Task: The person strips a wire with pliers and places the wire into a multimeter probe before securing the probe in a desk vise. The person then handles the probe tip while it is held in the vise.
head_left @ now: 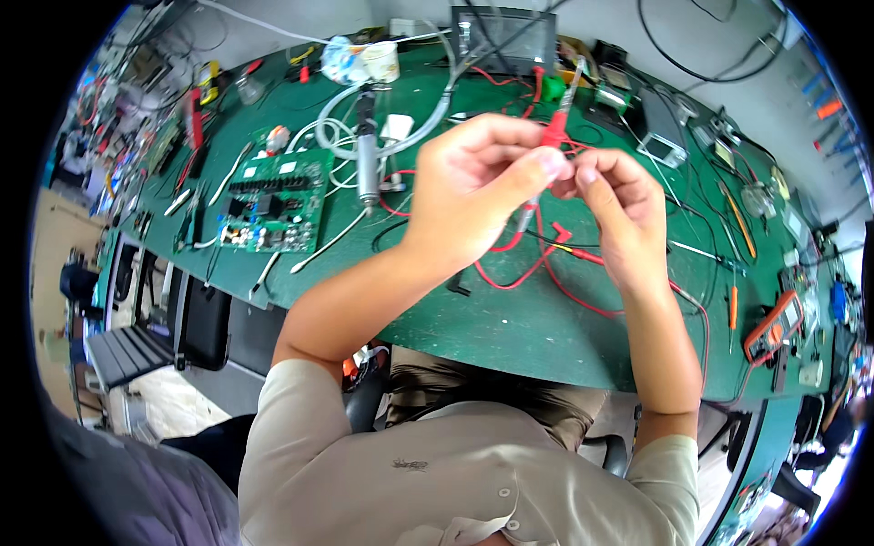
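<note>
In front of my chest, above the green workbench (pixel 537 328), my left hand (pixel 473 187) grips a red test probe (pixel 556 126). Its clear and metallic tip points up and away from me, and its lower end shows below my thumb. My right hand (pixel 621 209) is closed in a pinch right beside it, fingertips close to the left thumb. What those right fingers hold is hidden. Under both hands lies a loop of red test lead (pixel 510 284). A second red probe (pixel 590 258) with a yellow band rests on the bench near my right wrist.
A green circuit board (pixel 314 214) lies to the left, beside a grey cylindrical tool (pixel 367 168) and coiled clear tubing (pixel 328 136). On the right are an orange multimeter (pixel 774 326) and an orange-handled screwdriver (pixel 733 305). A dark screen (pixel 503 41) stands at the back.
</note>
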Motion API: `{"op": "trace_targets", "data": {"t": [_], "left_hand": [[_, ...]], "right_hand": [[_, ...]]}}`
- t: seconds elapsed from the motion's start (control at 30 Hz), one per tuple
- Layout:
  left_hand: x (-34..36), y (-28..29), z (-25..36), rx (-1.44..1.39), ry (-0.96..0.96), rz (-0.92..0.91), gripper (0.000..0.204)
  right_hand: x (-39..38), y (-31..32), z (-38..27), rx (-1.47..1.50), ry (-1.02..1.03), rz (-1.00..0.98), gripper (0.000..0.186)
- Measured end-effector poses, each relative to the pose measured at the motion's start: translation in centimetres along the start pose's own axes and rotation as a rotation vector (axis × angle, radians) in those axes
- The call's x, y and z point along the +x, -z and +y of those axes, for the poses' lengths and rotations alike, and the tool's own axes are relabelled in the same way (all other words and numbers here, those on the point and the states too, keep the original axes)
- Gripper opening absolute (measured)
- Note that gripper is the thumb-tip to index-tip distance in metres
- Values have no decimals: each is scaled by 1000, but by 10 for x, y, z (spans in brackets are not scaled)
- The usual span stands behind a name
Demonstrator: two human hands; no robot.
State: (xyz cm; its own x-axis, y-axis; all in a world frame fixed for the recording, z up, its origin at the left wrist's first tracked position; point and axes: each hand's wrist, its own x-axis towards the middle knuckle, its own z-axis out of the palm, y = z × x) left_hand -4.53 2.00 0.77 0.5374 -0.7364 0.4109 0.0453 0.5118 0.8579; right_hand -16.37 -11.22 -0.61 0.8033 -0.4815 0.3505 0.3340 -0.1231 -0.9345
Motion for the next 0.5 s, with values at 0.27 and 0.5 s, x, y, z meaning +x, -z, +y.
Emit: {"op": "trace_targets", "data": {"t": [0.27, 0.5], "left_hand": [[-15, -22, -5, 29, 47, -97, 18], [-14, -28, -11, -12, 41, -139, 17]], "right_hand": [[-16, -3, -29, 118, 235, 109, 13], [-17, -5, -36, 287, 97, 130, 9]]}}
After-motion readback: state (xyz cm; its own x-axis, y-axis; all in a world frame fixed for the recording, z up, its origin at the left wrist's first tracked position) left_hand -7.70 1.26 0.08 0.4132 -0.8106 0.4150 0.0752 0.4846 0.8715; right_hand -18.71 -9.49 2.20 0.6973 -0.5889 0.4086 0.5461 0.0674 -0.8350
